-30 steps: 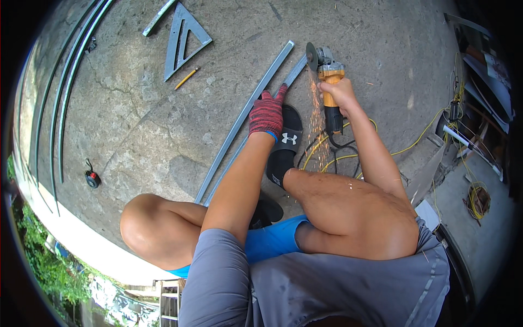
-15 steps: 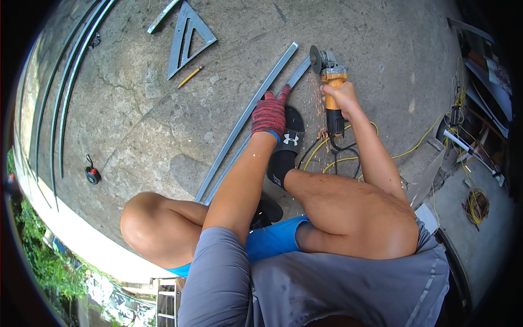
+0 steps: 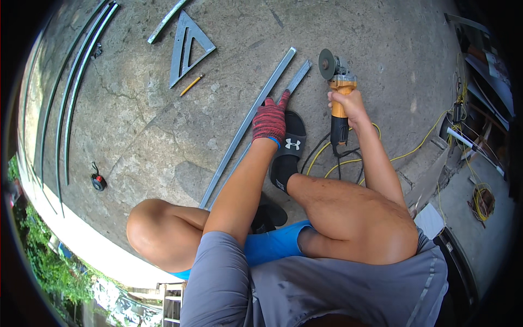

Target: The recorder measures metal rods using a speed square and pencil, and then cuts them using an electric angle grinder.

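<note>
My right hand [image 3: 350, 107], bare, is wrapped round the yellow and black body of an angle grinder [image 3: 340, 98]. Its grey disc [image 3: 327, 64] stands off the metal, just right of the far end of a square metal tube [image 3: 299, 75]. My left hand [image 3: 269, 120] wears a red and black knit glove and holds that tube down, a finger stretched along it. A longer metal tube [image 3: 248, 121] lies alongside on the left, next to the gloved thumb. The gloved palm hides part of both tubes. My sandalled foot [image 3: 295, 128] is right beside the left hand.
Beyond the tubes lie a triangular speed square [image 3: 177, 60], a yellow pencil [image 3: 191, 86] and another metal piece [image 3: 165, 23]. A tape measure [image 3: 98, 181] sits at left, near several long bars [image 3: 71, 109]. Yellow and black cables [image 3: 403, 156] run across the concrete at right.
The grinder has moved right, away from the tube's end, and the stream of sparks has stopped. My left hand keeps its place on the tube.
</note>
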A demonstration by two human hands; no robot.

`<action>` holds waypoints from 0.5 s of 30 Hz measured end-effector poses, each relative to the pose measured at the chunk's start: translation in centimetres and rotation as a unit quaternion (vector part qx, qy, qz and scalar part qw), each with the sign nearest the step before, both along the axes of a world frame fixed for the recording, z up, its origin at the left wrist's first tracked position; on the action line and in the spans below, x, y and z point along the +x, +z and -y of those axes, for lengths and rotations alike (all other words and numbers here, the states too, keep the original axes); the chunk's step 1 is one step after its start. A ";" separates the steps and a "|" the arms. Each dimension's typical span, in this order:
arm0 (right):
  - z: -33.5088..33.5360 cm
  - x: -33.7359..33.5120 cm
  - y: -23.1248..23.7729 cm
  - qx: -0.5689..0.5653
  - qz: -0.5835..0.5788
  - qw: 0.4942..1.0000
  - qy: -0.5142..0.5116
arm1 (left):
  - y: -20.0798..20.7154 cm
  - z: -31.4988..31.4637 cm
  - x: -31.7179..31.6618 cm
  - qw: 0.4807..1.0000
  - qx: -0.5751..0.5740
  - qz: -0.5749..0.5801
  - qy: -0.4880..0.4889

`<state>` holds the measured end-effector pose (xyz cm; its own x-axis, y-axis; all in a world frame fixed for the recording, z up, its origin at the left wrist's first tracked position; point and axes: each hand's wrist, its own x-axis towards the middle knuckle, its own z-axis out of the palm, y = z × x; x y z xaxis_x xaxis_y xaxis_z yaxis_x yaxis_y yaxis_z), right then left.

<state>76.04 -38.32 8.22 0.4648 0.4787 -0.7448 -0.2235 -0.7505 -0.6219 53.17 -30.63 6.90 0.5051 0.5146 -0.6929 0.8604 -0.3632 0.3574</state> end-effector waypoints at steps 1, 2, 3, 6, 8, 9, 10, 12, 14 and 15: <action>-0.1 0.2 0.7 0.011 -0.003 1.000 -0.010 | 0.0 0.0 -0.2 1.000 -0.002 0.007 0.002; -0.1 0.4 1.2 0.023 -0.006 1.000 -0.020 | -0.1 0.0 -0.3 1.000 0.000 0.009 -0.003; -0.1 0.7 1.4 0.024 -0.003 0.999 -0.024 | -0.3 0.0 -0.5 1.000 0.008 0.024 0.007; -0.1 1.5 1.6 0.039 0.008 0.999 -0.029 | -1.7 0.2 -1.7 0.995 0.065 0.054 0.054; -0.3 1.6 1.7 0.050 0.010 0.999 -0.020 | -2.5 -0.3 -2.3 0.976 0.171 0.072 0.114; -0.3 1.5 1.8 0.051 0.012 0.998 -0.024 | -2.5 -0.7 -2.6 0.976 0.172 0.075 0.111; -0.2 1.4 1.8 0.044 0.008 0.999 -0.020 | -2.5 -1.0 -2.8 0.980 0.164 0.051 0.104; -0.2 1.2 1.4 0.039 0.002 0.999 -0.017 | -2.8 -1.9 -3.3 0.988 0.106 0.029 0.106; -0.2 1.0 1.1 0.032 -0.007 0.999 -0.009 | -3.2 -2.1 -3.4 0.989 0.106 0.036 0.100; -0.3 0.9 1.1 0.033 -0.007 0.999 -0.011 | -3.4 -2.2 -3.4 0.989 0.105 0.041 0.096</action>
